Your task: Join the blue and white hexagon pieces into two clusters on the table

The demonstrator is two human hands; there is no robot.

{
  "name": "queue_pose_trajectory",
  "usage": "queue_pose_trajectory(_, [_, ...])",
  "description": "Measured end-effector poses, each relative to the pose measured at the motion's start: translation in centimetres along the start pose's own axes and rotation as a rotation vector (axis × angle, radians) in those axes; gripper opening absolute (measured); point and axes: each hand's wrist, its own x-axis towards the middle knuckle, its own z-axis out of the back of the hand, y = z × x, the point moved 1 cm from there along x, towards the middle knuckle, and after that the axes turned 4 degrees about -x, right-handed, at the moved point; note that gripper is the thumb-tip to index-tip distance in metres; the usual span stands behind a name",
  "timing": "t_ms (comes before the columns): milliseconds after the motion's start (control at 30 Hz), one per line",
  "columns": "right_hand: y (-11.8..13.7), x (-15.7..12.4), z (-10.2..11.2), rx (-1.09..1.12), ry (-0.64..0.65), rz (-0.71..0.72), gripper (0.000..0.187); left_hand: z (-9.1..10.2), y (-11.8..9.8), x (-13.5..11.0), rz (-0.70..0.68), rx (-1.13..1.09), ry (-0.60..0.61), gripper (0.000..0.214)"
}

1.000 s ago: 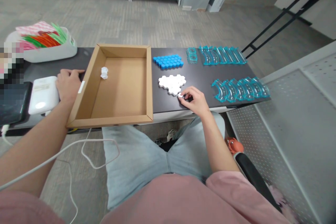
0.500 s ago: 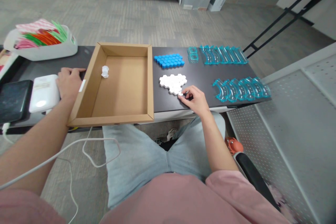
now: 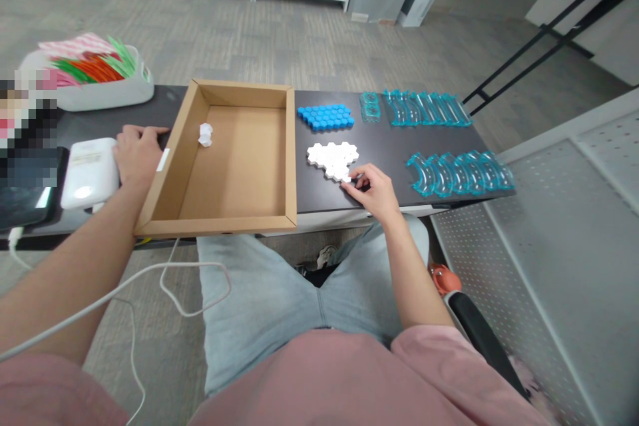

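My right hand [image 3: 374,190] is at the near corner of a patch of white hexagonal tiles [image 3: 332,158], thumb and fingers closed on one white hexagonal tile [image 3: 346,179]. That tile touches the others or lies very close. Behind the white patch sits a block of blue hexagonal tiles [image 3: 325,118]. My left hand [image 3: 137,154] rests on the tabletop between a white device [image 3: 90,174] and the cardboard box [image 3: 291,166], its index finger stretched toward the box wall. Inside the box, a few white pieces [image 3: 205,134] lie near the left wall.
Clear teal-edged curved plastic pieces stand in a back row [image 3: 429,108] and a front row [image 3: 459,174] on the right, with a small teal piece [image 3: 370,106] beside them. A white basket [image 3: 107,94] of colourful strips is back left. A white cable [image 3: 124,286] hangs over my lap.
The view has shifted slightly, so the table's contents appear a little further right. Both hands keep nearly the same places, the right still at the white tiles' near corner.
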Motion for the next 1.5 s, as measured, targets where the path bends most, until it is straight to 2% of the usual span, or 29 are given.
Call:
queue_pose_trajectory(233, [0.1,-0.1,0.1,0.014,-0.012,-0.017,0.022,0.4,-0.2,-0.1,-0.015,-0.010,0.034,0.073])
queue_pose_trajectory(400, [0.6,-0.1,0.7,0.032,-0.112,-0.006,0.025,-0.1,0.3,0.1,-0.025,-0.041,0.002,0.066])
queue_pose_trajectory(500, [2.5,1.7,0.5,0.043,-0.099,0.065,0.018,-0.1,0.5,0.2,-0.057,-0.064,0.002,0.063])
queue_pose_trajectory(567, [5.0,4.0,-0.5,0.049,-0.002,0.180,0.013,-0.1,0.5,0.1,-0.071,-0.076,0.008,0.066])
queue_pose_trajectory(667, [9.9,8.9,-3.8,0.023,0.242,0.388,0.007,-0.1,0.4,-0.1,-0.076,-0.087,-0.004,0.067])
queue_pose_trajectory(733, [13.0,12.7,-7.3,0.013,0.402,0.489,0.013,-0.3,0.3,-0.2,-0.078,-0.082,-0.021,0.067])
queue_pose_trajectory(800, [15.4,16.4,-11.6,-0.011,0.540,0.535,0.027,-0.5,0.3,-0.2,-0.074,-0.076,-0.046,0.068])
queue_pose_trajectory(867, [16.8,19.6,-16.1,-0.069,0.639,0.527,0.040,-0.6,0.2,-0.2,-0.066,-0.076,-0.065,0.067])
queue_pose_trajectory(933, [17.3,22.1,-20.0,-0.130,0.672,0.500,0.044,-0.6,0.1,-0.2,-0.067,-0.082,-0.069,0.067])
queue_pose_trajectory(1000, [17.2,23.4,-22.5,-0.174,0.669,0.477,0.043,-0.6,0.0,-0.3,-0.075,-0.087,-0.063,0.069])
queue_pose_trajectory(1067, [17.1,23.7,-23.7,-0.188,0.668,0.476,0.040,-0.6,0.0,-0.3,-0.088,-0.088,-0.056,0.071])
queue_pose_trajectory(1167, [17.3,22.8,-23.4,-0.175,0.705,0.538,0.036,-0.7,0.0,-0.4,-0.086,-0.078,-0.063,0.072])
queue_pose_trajectory(1367, [18.6,19.0,-20.1,-0.159,0.834,0.729,0.032,-0.9,0.1,-0.4,-0.088,-0.073,-0.069,0.073])
queue_pose_trajectory(1500, [19.0,16.5,-18.0,-0.118,0.878,0.764,0.048,-0.8,0.2,-0.3,-0.090,-0.081,-0.072,0.072])
